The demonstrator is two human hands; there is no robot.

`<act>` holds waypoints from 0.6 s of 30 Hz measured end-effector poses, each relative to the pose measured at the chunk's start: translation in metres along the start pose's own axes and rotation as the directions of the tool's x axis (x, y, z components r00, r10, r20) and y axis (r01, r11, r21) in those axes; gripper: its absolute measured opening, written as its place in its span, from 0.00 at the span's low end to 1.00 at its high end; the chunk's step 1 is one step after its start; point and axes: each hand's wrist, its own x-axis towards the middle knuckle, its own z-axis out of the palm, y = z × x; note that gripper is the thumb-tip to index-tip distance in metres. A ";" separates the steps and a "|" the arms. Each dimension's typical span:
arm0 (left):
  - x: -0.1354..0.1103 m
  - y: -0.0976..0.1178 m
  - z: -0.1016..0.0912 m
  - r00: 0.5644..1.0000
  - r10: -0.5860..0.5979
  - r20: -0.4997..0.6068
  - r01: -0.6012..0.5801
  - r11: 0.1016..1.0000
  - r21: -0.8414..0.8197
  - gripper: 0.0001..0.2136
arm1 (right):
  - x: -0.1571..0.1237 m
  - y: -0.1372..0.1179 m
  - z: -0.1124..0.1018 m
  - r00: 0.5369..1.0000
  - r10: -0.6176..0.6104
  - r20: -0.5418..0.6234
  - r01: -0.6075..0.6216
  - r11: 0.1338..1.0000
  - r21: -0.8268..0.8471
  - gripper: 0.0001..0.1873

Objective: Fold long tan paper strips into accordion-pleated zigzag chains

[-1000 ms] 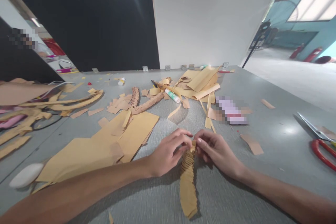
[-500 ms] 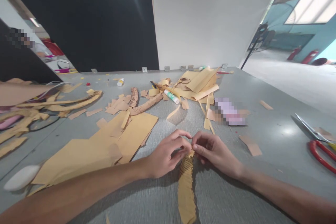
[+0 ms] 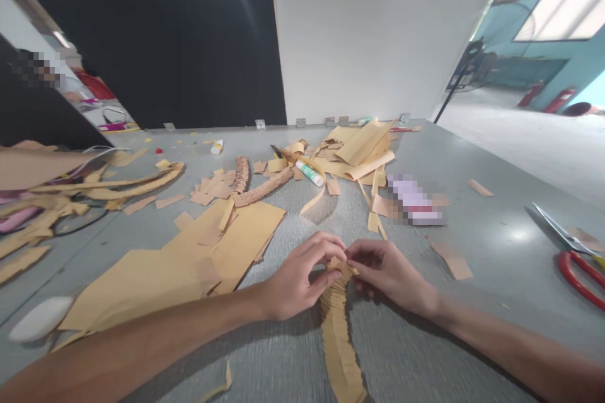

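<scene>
A pleated strip of tan kraft paper (image 3: 341, 334) runs from between my hands toward the near edge of the table. My left hand (image 3: 302, 277) pinches its far end, thumb on one side and fingers curled over the other. Close against it, my right hand (image 3: 385, 274) grips the same end between thumb and fingertips. The folds are tight near my fingers and flatter toward me. Part of the pinched end is hidden behind my fingers.
Flat tan paper sheets (image 3: 142, 283) lie left of my hands, near a white rounded object (image 3: 40, 320). Beyond are a glue stick (image 3: 309, 173), finished-looking pleated strips (image 3: 265, 189) and paper scraps. Red-handled scissors (image 3: 579, 277) lie at the right.
The strip's far end has tilted up between my fingers, showing more of its surface. Its near end has swung slightly right. My hands stay nearly in place.
</scene>
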 end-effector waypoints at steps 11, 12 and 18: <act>0.007 0.004 -0.003 0.976 -0.212 0.041 0.215 0.948 -0.236 0.09 | -0.001 -0.006 0.000 0.998 0.063 0.002 -0.063 0.997 -0.038 0.18; 0.007 0.004 -0.003 0.978 -0.206 0.040 0.209 0.947 -0.242 0.09 | 0.000 -0.006 0.000 0.998 0.063 0.007 -0.062 0.997 -0.044 0.17; 0.006 0.003 -0.003 0.987 -0.153 0.042 0.158 0.971 -0.181 0.09 | -0.001 0.001 0.001 0.999 0.020 0.028 -0.018 0.998 -0.063 0.11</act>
